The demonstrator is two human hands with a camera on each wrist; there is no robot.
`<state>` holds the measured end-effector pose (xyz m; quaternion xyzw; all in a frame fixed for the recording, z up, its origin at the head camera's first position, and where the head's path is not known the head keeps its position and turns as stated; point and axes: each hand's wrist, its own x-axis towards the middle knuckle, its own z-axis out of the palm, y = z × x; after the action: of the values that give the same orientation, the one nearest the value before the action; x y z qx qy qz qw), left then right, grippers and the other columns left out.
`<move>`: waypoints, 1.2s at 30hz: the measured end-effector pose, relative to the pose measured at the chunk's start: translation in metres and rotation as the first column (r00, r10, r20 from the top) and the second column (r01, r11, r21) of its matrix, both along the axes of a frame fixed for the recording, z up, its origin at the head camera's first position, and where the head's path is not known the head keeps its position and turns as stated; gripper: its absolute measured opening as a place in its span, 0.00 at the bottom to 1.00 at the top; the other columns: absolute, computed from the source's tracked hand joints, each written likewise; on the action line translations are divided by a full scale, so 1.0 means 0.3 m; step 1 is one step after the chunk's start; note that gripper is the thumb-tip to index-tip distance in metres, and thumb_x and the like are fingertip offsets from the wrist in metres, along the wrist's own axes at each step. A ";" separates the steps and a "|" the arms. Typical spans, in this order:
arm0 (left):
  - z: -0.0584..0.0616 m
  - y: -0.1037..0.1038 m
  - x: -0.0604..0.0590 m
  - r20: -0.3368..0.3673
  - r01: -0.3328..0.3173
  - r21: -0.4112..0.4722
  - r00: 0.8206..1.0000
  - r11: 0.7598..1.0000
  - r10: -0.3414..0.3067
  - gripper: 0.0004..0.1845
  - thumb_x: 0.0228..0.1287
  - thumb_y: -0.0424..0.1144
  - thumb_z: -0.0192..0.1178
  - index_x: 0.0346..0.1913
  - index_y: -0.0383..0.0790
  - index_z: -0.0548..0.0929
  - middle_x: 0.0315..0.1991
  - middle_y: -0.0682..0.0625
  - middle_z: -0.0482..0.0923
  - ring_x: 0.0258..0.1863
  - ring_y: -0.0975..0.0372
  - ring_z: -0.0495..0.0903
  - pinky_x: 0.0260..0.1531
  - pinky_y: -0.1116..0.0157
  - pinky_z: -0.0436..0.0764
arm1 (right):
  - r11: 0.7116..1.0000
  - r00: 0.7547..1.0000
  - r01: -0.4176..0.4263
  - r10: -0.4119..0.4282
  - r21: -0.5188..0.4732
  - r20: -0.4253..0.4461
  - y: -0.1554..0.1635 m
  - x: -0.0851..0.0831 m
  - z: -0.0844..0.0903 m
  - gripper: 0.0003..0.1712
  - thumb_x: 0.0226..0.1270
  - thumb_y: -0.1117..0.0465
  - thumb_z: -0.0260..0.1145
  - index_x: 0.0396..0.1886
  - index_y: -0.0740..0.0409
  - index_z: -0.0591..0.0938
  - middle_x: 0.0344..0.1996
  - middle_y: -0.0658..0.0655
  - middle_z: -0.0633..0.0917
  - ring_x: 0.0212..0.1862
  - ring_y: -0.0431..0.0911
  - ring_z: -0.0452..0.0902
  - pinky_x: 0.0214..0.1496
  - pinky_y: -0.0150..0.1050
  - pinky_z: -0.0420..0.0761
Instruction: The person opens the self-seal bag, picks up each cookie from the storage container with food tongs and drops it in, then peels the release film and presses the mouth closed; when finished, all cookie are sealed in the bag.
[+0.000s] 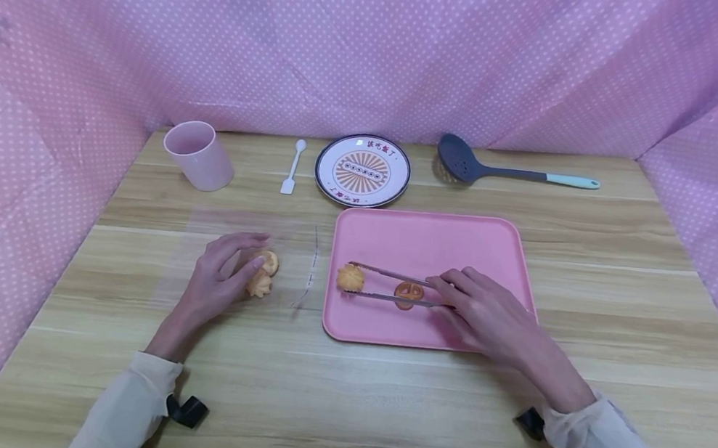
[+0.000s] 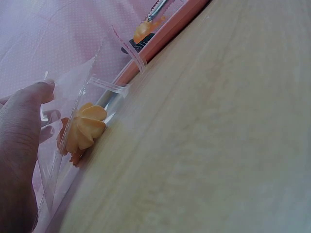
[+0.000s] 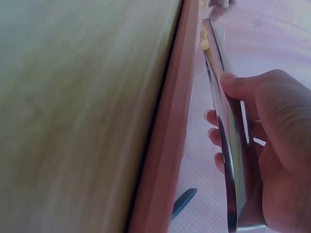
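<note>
Tongs, slim and metal [image 1: 392, 286], sit in the right hand [image 1: 487, 318], whose grip is curled round their handle end, and the tips are pinching a golden swirled cookie [image 1: 350, 278] at the left side of the flat pink plastic tray [image 1: 436, 239]. A second, darker round cookie [image 1: 405, 295] lies on the tray between the tong arms, near the fingers. Over on the left, the left hand [image 1: 222, 275] rests with relaxed fingers on a clear cellophane bag [image 1: 244, 256] lying flat on the pale wooden surface [image 1: 339, 412]; two more swirled cookies [image 1: 262, 272] are inside it, just under the fingertips. The wrist view shows the bag's mouth, with its adhesive strip, facing the tray.

Risk, as I read it: the pinch is on a rounded, crumbly biscuit, so too hard a squeeze could crack it and too light a one could let it roll out over the tray's raised rim. The bag's mouth looks floppy and lying nearly flat, so a cookie could catch on the film or the sticky strip.

Along the back stand a pink cup [image 1: 198, 154], a small white spoon [image 1: 293, 166], a patterned round plate [image 1: 362, 170] and a grey slotted ladle [image 1: 502, 170].
</note>
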<state>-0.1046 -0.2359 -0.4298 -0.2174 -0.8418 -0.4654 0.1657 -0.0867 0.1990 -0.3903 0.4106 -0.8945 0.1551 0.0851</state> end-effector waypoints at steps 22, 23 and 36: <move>-0.005 -0.002 -0.003 0.003 0.003 0.006 1.000 1.000 -0.003 0.16 0.63 0.20 0.66 0.52 0.34 0.86 0.58 0.44 0.84 0.63 0.53 0.75 0.66 0.63 0.62 | 0.999 1.000 -0.016 0.015 -0.049 -0.018 -0.173 -0.042 0.003 0.19 0.68 0.61 0.74 0.56 0.63 0.84 0.42 0.55 0.84 0.43 0.51 0.77 0.47 0.46 0.79; -0.004 -0.002 -0.002 0.000 0.002 0.006 1.000 1.000 -0.002 0.16 0.63 0.20 0.66 0.52 0.34 0.86 0.58 0.44 0.84 0.63 0.53 0.76 0.66 0.63 0.62 | 0.999 1.000 -0.012 0.011 -0.041 -0.014 -0.180 -0.042 0.005 0.19 0.68 0.61 0.73 0.56 0.63 0.84 0.43 0.56 0.84 0.43 0.52 0.77 0.47 0.46 0.80; -0.002 0.003 -0.001 -0.014 -0.011 0.015 1.000 1.000 0.012 0.16 0.59 0.19 0.68 0.49 0.33 0.87 0.56 0.41 0.85 0.61 0.55 0.76 0.66 0.63 0.62 | 1.000 1.000 0.016 -0.016 -0.025 0.011 -0.271 -0.046 0.012 0.17 0.72 0.62 0.71 0.57 0.62 0.84 0.45 0.57 0.84 0.43 0.51 0.76 0.45 0.44 0.79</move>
<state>-0.1048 -0.2350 -0.4305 -0.2147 -0.8384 -0.4690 0.1761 -0.1005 0.1178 -0.3866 0.4016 -0.8961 0.1677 0.0868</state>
